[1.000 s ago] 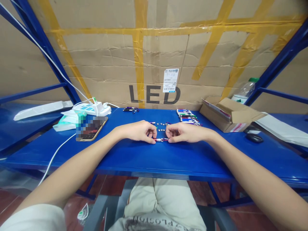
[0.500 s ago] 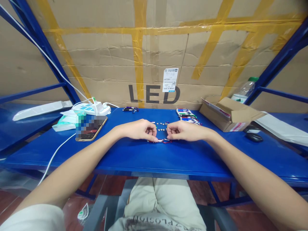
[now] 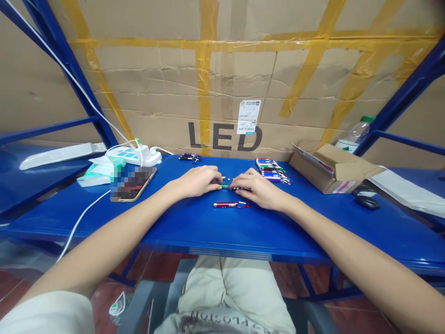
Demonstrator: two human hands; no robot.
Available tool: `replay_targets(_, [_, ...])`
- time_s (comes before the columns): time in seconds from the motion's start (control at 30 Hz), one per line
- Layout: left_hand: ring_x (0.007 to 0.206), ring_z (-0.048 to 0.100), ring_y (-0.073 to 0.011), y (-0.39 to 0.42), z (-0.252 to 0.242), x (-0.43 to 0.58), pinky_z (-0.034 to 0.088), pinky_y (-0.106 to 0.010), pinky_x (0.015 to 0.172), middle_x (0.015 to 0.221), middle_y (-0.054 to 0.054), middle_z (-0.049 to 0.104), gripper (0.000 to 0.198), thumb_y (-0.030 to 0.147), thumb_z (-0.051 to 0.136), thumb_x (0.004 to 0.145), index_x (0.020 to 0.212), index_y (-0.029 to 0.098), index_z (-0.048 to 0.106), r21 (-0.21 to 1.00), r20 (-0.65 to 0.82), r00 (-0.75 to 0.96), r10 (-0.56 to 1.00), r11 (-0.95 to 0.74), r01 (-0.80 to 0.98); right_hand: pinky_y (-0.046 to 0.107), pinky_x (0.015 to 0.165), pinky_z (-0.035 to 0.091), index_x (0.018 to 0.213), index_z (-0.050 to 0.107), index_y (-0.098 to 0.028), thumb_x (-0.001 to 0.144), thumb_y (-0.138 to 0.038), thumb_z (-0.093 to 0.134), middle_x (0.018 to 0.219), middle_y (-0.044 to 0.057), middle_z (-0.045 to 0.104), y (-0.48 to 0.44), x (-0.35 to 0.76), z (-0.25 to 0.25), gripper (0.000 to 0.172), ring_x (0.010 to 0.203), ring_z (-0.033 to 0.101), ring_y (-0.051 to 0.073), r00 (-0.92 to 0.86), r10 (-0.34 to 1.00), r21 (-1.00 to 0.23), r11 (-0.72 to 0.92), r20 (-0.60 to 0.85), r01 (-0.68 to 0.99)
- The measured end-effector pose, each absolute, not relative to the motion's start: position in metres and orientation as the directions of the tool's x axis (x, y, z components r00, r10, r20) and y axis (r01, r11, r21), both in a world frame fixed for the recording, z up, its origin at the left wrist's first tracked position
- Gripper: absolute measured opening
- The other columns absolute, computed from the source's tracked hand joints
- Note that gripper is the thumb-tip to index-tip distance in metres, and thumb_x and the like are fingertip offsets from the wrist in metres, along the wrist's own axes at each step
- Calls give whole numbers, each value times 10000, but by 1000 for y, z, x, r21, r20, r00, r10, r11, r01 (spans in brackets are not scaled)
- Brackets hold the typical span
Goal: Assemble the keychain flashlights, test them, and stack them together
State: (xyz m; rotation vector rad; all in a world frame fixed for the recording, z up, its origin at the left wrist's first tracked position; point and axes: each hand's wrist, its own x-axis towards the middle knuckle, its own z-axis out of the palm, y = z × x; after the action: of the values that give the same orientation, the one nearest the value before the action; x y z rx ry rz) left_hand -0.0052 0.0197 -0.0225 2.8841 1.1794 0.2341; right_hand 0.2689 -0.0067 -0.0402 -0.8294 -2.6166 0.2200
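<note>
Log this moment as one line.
left hand: pinching green keychain light | right hand: holding its other end | red keychain light: lying untouched on blue table, near side of hands

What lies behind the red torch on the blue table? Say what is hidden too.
Behind the red torch, the left hand and right hand pinch a green torch. The table under the hands is covered.

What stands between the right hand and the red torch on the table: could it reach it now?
Probably yes. The red torch lies bare on the table, just beside the right hand, with nothing between. That hand is busy, though, on a green torch.
</note>
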Motion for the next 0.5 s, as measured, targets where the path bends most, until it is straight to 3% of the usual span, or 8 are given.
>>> replay_targets(0.33, [953, 698, -235, 17, -18, -5, 430, -303, 753, 1153, -73, 741, 209, 406, 711, 1027, 1090, 224, 791, 72, 83, 669, 739, -674, 735, 502, 1004, 431, 1263, 784, -258, 1126, -312, 526, 1271, 112, 772, -2, 266, -50, 297, 1137, 518, 326, -731, 607, -215, 794, 311, 568])
replay_targets(0.5, [960, 700, -234, 16, -18, -4, 436, -312, 755, 1149, -70, 740, 212, 398, 701, 1025, 1090, 213, 782, 71, 78, 664, 744, -668, 741, 495, 1003, 422, 1144, 782, -242, 1122, -282, 540, 1175, 111, 773, -2, 266, -50, 247, 1134, 516, 319, -735, 599, -210, 800, 319, 561])
